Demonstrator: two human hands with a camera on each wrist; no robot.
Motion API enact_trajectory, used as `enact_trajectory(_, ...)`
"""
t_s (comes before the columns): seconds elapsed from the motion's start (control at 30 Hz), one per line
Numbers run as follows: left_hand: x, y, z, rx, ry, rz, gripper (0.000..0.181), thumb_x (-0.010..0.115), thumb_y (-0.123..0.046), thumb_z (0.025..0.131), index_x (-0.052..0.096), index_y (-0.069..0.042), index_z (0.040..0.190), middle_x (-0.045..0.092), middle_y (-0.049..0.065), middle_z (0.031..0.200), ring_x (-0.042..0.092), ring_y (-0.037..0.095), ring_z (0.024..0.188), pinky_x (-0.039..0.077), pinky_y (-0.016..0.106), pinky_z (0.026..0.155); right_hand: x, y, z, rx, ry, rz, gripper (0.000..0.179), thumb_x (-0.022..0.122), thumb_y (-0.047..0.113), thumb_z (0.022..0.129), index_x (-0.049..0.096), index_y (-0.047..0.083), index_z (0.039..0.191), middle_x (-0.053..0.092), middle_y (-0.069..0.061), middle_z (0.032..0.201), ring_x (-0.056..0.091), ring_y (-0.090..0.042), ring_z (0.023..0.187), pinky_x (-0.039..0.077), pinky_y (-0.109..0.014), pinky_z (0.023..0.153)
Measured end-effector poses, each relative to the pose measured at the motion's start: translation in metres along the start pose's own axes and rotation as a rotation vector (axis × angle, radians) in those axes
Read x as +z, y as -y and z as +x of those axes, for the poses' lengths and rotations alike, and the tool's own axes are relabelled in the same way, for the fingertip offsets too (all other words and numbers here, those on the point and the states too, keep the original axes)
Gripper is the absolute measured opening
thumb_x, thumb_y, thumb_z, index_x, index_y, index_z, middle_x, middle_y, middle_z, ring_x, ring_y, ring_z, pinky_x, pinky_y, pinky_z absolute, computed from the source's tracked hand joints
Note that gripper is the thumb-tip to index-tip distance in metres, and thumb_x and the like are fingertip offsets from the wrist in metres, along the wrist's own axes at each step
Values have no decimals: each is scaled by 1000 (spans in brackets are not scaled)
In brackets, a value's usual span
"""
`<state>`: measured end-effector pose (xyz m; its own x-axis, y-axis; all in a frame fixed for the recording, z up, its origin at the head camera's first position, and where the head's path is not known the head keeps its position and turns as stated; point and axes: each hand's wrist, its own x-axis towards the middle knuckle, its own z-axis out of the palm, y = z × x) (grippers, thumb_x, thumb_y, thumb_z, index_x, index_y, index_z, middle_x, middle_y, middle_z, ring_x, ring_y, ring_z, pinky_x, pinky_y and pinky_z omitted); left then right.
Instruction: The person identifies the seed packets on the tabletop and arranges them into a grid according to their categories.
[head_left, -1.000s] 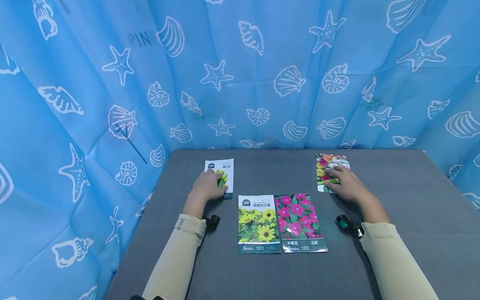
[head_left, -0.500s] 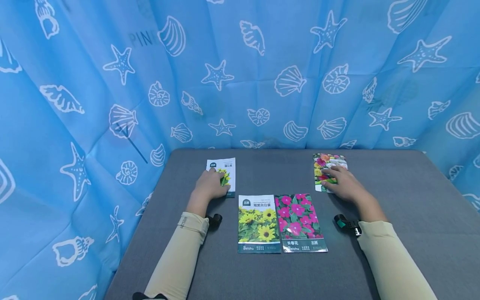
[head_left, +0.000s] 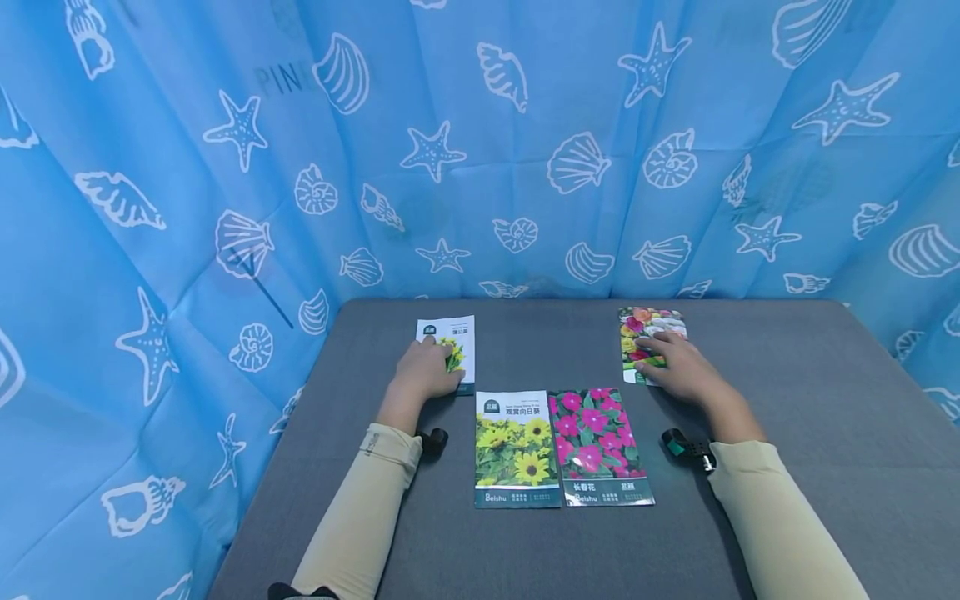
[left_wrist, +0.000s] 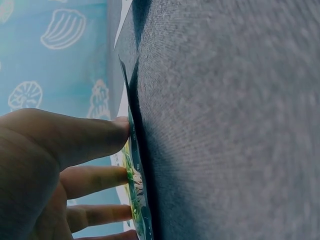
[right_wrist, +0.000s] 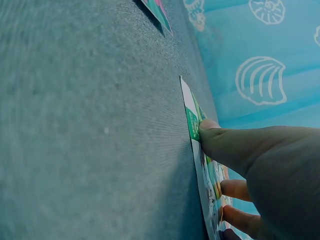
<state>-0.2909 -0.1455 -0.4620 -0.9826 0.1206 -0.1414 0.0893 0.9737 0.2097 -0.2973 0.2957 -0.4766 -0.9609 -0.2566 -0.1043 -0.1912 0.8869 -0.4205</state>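
My left hand [head_left: 424, 372] rests its fingertips on a white seed packet [head_left: 462, 336] with yellow flowers, flat at the back left of the table. In the left wrist view the thumb and spread fingers press its printed face [left_wrist: 134, 172] from above. At the back right, my right hand [head_left: 686, 371] touches a seed packet [head_left: 636, 323] printed with multicoloured blooms. The right wrist view has that thumb near the packet's green end [right_wrist: 193, 125], the fingers extended along its face. Each hand covers part of its packet.
Between the forearms lie two larger seed packets side by side, a yellow sunflower one [head_left: 517, 450] and a pink-flowered one [head_left: 600, 446]. All are on a grey cloth-covered table [head_left: 540, 554]. A blue curtain [head_left: 480, 200] with white shells hangs behind and to the sides.
Both hands have slid inward over the table with their packets, the left one rightward, the right one leftward. The two middle packets have stayed in place.
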Motion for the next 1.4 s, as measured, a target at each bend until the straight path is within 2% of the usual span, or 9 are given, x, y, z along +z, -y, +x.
enact_trajectory(0.37, 1, -8, 1, 23, 11, 6, 63, 64, -48, 104, 55, -16, 157, 46, 23, 162, 47, 47, 146, 48, 64, 114, 1, 7, 3, -19, -5, 10, 59, 60, 32, 108, 49, 3, 157, 29, -36, 164, 25, -63, 150, 28, -81, 117)
enact_trajectory(0.8, 0, -19, 3, 19, 24, 16, 63, 63, -48, 104, 54, -16, 158, 43, 21, 165, 43, 46, 149, 46, 63, 116, 5, 14, 5, -24, -8, 13, 58, 63, 32, 107, 51, 2, 155, 30, -36, 164, 24, -63, 151, 27, -81, 117)
enact_trajectory(1.1, 2, -22, 7, 26, 16, 32, 64, 64, -50, 104, 54, -17, 157, 47, 20, 162, 46, 45, 147, 48, 62, 115, 8, 16, 8, -17, -7, 9, 57, 61, 32, 108, 50, 3, 156, 29, -35, 165, 24, -62, 151, 27, -81, 118)
enact_trajectory(1.4, 4, -27, 9, 23, 12, 30, 63, 63, -51, 104, 55, -17, 157, 44, 20, 164, 44, 45, 149, 47, 63, 116, 7, 23, 7, -17, 1, 17, 57, 61, 33, 108, 50, 4, 156, 29, -34, 166, 22, -61, 153, 26, -81, 118)
